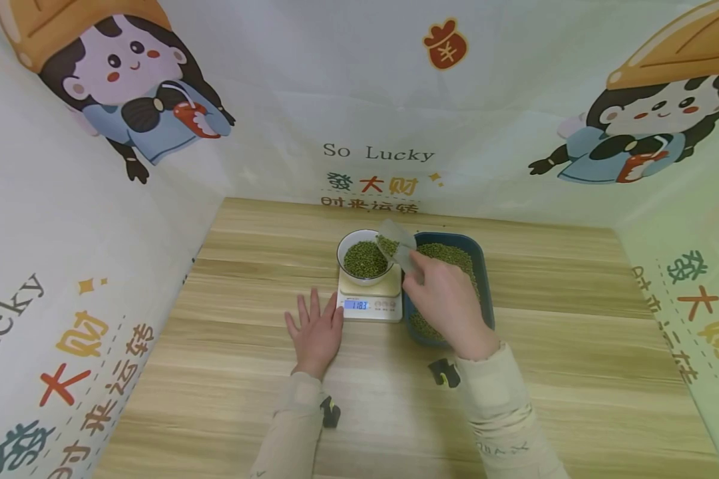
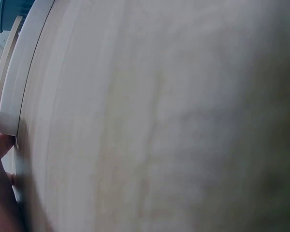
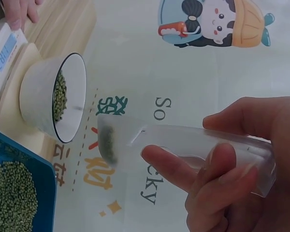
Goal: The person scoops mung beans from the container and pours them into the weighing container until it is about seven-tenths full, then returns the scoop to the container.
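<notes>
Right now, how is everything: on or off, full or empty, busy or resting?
White bowl: partly filled with green beans
Scale: on, display lit
Scoop: held, some beans inside
Blue tub: holding more beans
Left hand: fingers spread, at the scale's edge
Right hand: gripping the scoop

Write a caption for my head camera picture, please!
Right hand holds a scoop of small green beans near a white bowl on a scale.

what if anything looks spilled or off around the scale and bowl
Nothing major stands out: the bowl sits upright on the scale, with green beans inside. A few tiny dark specks show on the table behind the blue tub, perhaps stray beans, but too small to tell.
</notes>
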